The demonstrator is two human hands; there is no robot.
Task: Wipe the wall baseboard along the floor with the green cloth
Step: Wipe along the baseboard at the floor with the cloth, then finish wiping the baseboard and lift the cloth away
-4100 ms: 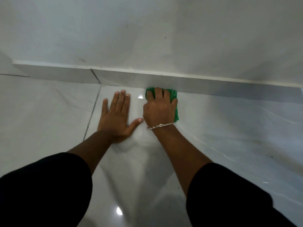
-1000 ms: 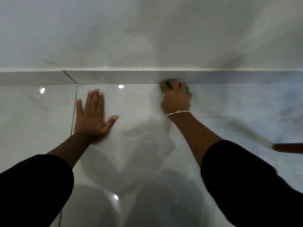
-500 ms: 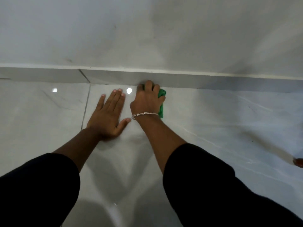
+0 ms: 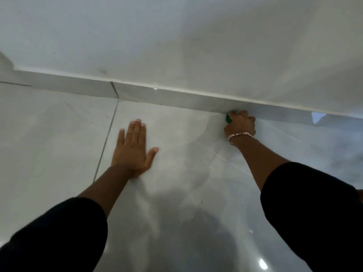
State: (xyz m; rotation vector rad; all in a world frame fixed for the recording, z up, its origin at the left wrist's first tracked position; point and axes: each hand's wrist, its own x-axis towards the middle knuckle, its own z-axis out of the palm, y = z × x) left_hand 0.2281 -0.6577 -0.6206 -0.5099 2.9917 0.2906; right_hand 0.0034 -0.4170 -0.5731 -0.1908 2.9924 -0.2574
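Green cloth [image 4: 228, 118] bunched under the right hand [image 4: 240, 124], pressed against the foot of the baseboard [image 4: 176, 99]; only a small corner visible, its long axis impossible to tell. Fingers curled tight around the cloth, bracelet [image 4: 238, 135] at the wrist. Left hand [image 4: 133, 148] flat on the floor [image 4: 59, 134] below the baseboard, fingers together, thumb out.

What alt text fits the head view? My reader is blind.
A right hand presses a green cloth against the baseboard where it meets the glossy floor. The left hand lies flat on the floor, fingers spread.
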